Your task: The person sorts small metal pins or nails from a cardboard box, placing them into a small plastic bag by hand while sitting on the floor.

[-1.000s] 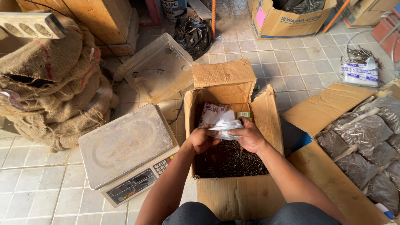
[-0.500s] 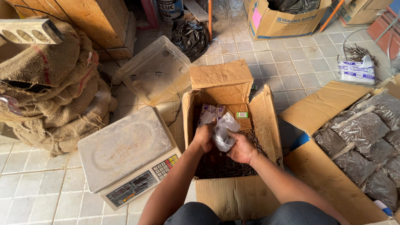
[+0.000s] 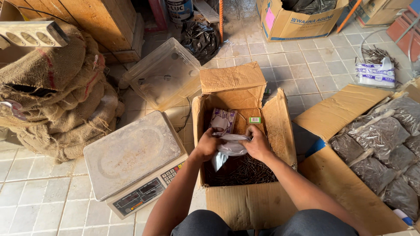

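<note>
Seen from the head camera, which is my only view, both hands work over an open cardboard box (image 3: 245, 144) standing on the tiled floor (image 3: 39, 196). My left hand (image 3: 209, 145) and right hand (image 3: 258, 143) are each clamped on the mouth of a clear plastic bag (image 3: 229, 149), one at either edge, fingers curled over the film and holding it between them. The bag hangs with its long axis sloping from the hands down toward the lower left, its closed end pointing into the box; the film is thin, glossy and crumpled. Beneath it lies a loose heap of dark nails (image 3: 245, 171), thin, straight and metallic, covering the box floor. Against the far wall of the box stands a small purple and white packet (image 3: 222, 120). The box itself is brown, corrugated and worn, its flaps splayed outward.

Left of the box rests a digital scale (image 3: 131, 162) with a flat, dull metal platter and a keypad front. Farther left are coarse burlap sacks (image 3: 57, 105), slumped and frayed. To the right, on flattened cardboard (image 3: 345, 109), lie filled bags of nails (image 3: 380, 144), lumpy and grey-brown, well apart from the hands.
</note>
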